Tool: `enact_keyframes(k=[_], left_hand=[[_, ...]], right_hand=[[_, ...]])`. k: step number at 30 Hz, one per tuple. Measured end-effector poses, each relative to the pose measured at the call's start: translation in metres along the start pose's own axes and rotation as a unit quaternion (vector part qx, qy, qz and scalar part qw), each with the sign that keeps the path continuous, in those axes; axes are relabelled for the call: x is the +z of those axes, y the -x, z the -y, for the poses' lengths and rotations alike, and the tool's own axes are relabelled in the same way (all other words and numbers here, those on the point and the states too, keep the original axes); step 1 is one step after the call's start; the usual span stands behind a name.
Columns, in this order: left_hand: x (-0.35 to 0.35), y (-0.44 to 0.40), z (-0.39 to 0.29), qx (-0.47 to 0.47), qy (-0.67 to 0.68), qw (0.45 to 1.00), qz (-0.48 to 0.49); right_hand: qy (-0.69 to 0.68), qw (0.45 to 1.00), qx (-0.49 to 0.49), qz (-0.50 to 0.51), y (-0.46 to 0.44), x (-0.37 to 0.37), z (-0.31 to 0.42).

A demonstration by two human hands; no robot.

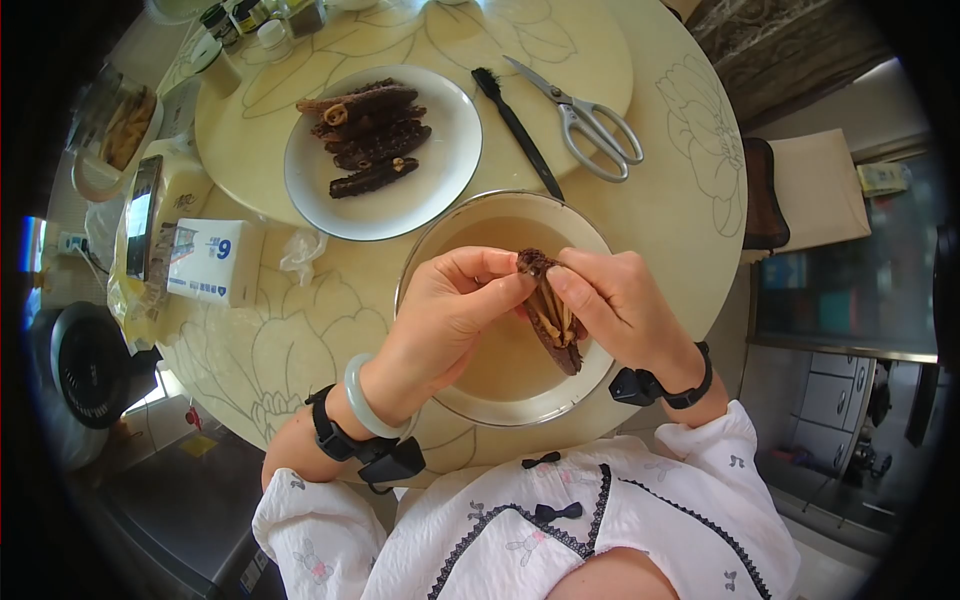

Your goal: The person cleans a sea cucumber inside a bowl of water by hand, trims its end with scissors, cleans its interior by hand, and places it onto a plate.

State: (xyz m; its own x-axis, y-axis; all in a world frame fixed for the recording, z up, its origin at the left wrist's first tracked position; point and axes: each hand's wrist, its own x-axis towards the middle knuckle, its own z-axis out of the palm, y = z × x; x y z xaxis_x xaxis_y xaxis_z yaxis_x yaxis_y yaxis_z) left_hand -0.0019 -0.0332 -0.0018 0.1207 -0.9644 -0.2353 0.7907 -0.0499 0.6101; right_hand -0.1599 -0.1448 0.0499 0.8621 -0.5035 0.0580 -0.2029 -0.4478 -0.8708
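Between my hands is a dark brown sea cucumber (556,325), slit lengthwise, with pale yellowish strips showing inside. My left hand (455,300) pinches its upper end between thumb and fingertips. My right hand (615,300) grips the same end from the other side, thumb on the opened flesh. Below them stands a wide rimmed basin (423,240) of cloudy brownish water. Behind it, a white plate (455,150) carries several more dark sea cucumbers (375,130). To the plate's right lie a black brush (518,133) and grey-handled scissors (590,125), blades partly apart.
A tissue pack (215,262), a crumpled plastic bag (302,252) and a phone (144,215) lie on the left. Small jars (272,40) stand at the back left. The round table (690,200) has a raised turntable (590,40) bearing part of the plate.
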Motion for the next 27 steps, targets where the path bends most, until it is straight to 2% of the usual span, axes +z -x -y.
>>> enact_keyframes(k=[15, 27], left_hand=[[0.0022, -0.0006, -0.0042, -0.004, -0.024, 0.999, 0.033], [-0.0004, -0.0005, -0.0012, -0.021, -0.019, 1.0, 0.001]], right_hand=[[-0.041, 0.999, 0.032, 0.001, -0.0018, -0.002, -0.0037], [-0.01, 1.0, 0.01, 0.015, -0.0009, 0.0001, -0.0028]])
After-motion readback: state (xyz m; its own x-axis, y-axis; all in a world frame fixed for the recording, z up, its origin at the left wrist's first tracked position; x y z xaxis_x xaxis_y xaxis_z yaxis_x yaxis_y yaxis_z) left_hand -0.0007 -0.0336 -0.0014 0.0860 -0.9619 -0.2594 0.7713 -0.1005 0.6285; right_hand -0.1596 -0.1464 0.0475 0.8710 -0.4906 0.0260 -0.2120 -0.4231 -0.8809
